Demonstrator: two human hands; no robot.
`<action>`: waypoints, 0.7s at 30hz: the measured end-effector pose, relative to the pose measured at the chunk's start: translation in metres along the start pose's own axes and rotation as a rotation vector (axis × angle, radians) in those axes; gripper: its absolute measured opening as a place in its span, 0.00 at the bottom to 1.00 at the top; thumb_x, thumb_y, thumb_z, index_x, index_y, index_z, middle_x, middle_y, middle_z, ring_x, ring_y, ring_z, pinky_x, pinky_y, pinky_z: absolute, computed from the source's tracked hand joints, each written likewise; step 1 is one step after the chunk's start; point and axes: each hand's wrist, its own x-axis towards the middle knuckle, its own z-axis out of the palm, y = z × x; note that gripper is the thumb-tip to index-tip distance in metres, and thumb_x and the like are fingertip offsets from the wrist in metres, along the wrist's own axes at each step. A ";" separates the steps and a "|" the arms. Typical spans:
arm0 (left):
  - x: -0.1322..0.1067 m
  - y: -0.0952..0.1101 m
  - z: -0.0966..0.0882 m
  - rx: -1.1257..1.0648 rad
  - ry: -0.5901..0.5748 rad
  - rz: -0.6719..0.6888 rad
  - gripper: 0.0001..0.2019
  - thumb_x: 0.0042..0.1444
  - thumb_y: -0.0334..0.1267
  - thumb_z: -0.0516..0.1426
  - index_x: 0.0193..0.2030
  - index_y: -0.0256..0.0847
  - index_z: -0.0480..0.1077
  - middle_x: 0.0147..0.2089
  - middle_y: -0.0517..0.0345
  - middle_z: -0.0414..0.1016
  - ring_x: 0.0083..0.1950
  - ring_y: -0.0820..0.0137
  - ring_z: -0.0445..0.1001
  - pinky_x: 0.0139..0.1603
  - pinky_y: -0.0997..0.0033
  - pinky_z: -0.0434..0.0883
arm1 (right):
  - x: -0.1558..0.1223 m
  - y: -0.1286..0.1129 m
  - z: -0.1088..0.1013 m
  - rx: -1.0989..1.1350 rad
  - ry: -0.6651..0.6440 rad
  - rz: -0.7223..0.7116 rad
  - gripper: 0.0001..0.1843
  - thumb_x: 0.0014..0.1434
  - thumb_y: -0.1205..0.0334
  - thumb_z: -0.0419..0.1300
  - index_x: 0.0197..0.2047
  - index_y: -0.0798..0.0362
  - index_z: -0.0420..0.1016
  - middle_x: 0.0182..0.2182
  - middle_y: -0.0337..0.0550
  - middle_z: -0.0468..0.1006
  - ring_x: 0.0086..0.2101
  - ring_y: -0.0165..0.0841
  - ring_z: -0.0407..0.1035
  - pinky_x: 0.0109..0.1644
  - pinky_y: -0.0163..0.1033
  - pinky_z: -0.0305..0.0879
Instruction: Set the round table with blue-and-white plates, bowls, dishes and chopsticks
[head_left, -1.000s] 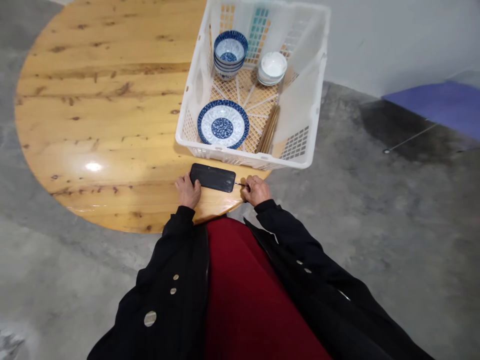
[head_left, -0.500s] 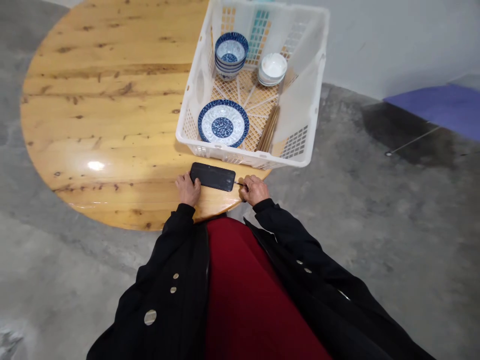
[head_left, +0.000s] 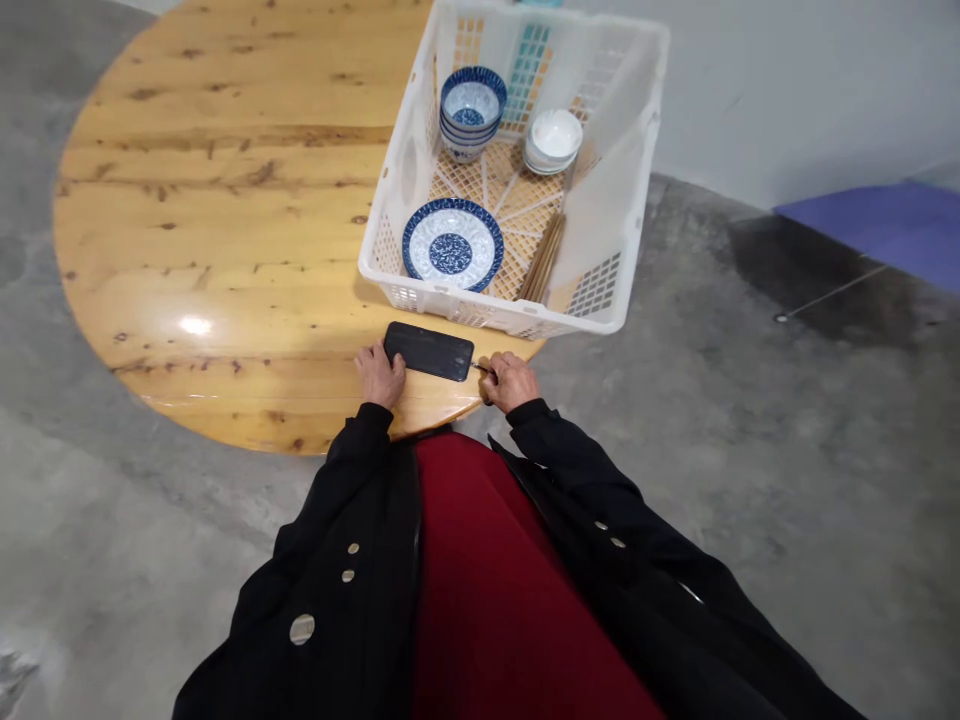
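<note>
A black phone (head_left: 429, 352) lies screen up near the front edge of the round table. My left hand (head_left: 379, 375) grips its left end, with the thumb over the lower corner. Closed at the phone's right end, my right hand (head_left: 510, 381) pinches a thin dark plug (head_left: 482, 368) with a shiny tip that points at the phone's short edge. Whether the tip sits in the phone or just outside it, I cannot tell. Something dark shows under my right fingers, mostly hidden.
Just beyond the phone, a white plastic crate (head_left: 491, 312) overhangs the wooden table (head_left: 225, 230) on the right. Inside are stacked blue-patterned bowls (head_left: 471, 112), small white bowls (head_left: 553, 140), a blue-and-white plate (head_left: 453, 245) and chopsticks (head_left: 541, 258). Grey floor (head_left: 712, 450) surrounds the table.
The view has shifted slightly, moving the table and crate a little to the right in the picture. Both hands keep their hold, and the phone stays in place.
</note>
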 end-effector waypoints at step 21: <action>-0.003 0.003 0.002 0.070 -0.018 0.043 0.22 0.61 0.39 0.54 0.58 0.27 0.66 0.54 0.32 0.68 0.60 0.48 0.65 0.64 0.48 0.60 | -0.004 -0.002 0.010 0.054 0.066 0.257 0.05 0.51 0.65 0.56 0.32 0.53 0.72 0.32 0.46 0.70 0.34 0.38 0.64 0.37 0.39 0.59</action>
